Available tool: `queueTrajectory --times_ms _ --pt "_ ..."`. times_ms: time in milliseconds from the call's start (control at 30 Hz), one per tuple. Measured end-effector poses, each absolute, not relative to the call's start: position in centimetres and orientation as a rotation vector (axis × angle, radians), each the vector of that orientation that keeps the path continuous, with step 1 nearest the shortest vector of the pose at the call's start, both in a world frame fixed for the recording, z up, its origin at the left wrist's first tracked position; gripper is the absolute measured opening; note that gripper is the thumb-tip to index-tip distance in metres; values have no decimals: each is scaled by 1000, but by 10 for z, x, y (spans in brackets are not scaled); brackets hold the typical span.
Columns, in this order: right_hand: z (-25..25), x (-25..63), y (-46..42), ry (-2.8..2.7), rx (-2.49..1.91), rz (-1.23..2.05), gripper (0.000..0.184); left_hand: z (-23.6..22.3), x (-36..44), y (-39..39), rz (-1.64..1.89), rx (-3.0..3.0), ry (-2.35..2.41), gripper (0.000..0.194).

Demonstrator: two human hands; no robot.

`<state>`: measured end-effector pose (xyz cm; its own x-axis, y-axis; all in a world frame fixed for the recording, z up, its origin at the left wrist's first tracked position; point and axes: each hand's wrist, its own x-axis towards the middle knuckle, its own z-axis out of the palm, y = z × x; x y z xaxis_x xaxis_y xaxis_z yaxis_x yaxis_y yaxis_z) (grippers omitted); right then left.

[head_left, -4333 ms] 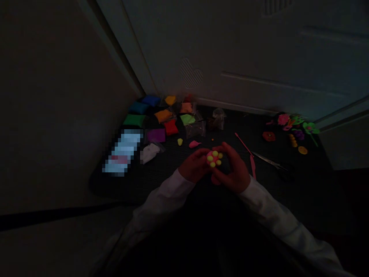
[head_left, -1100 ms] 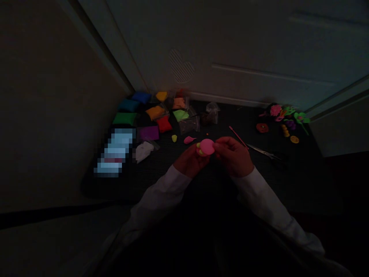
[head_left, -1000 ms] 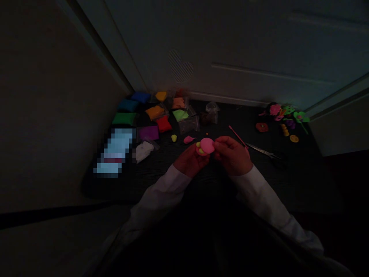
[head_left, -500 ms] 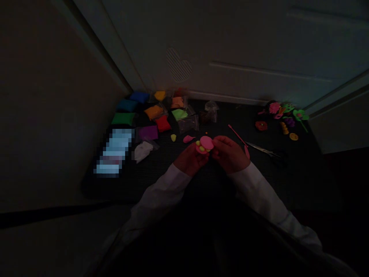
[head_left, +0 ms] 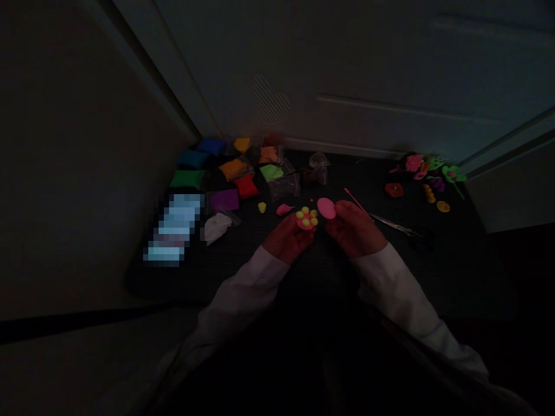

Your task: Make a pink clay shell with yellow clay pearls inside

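Note:
The scene is very dark. My left hand [head_left: 286, 238] is closed on a small pink clay piece [head_left: 306, 218] studded with several yellow balls. Just to its right, my right hand [head_left: 353, 228] pinches a flat pink clay disc [head_left: 326, 208], held a little apart from the studded piece. Both hands hover over a dark mat [head_left: 260, 260]. White sleeves cover both arms.
Several coloured clay packets [head_left: 234, 169] lie at the mat's far left beside a blurred sheet [head_left: 173, 228]. A white lump [head_left: 215, 227], a yellow bit [head_left: 261, 207] and a pink petal [head_left: 284, 209] sit nearby. A pink stick [head_left: 358, 202], scissors [head_left: 396, 226] and finished clay flowers [head_left: 433, 176] lie right.
The pink disc was lying over the yellow-studded piece; my right hand has lifted it off to the right, so the yellow balls show again.

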<state>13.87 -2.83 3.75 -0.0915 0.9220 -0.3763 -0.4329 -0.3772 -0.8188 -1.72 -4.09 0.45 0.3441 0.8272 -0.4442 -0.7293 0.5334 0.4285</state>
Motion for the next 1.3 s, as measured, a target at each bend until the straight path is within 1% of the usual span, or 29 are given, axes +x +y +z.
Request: queueTrajectory --times_ms 300,467,633,833,1000,1167,1233,1300 --pt "12 183 -15 -822 -1342 1359 29 3 -14 -38 995 296 795 19" --pt "-4 192 -14 -975 -1438 1272 30 4 -9 -39 1000 484 915 37" --pt "-6 192 -15 -1082 -1475 1221 30 5 -4 -34 957 765 1044 42" --pt "-3 193 -16 -1134 -1451 1156 29 14 5 -18 961 1223 1152 59" --pt "-5 196 -13 -1140 -1434 1072 29 12 17 -5 911 1496 1123 61" --pt "-7 198 -11 -1196 -1461 981 30 3 18 1 881 1643 1129 53" --pt "-8 198 -12 -1245 -1501 939 30 0 14 2 880 1683 1128 56" --pt "-8 198 -13 -1307 -1552 891 30 -2 10 2 882 1716 1124 64"
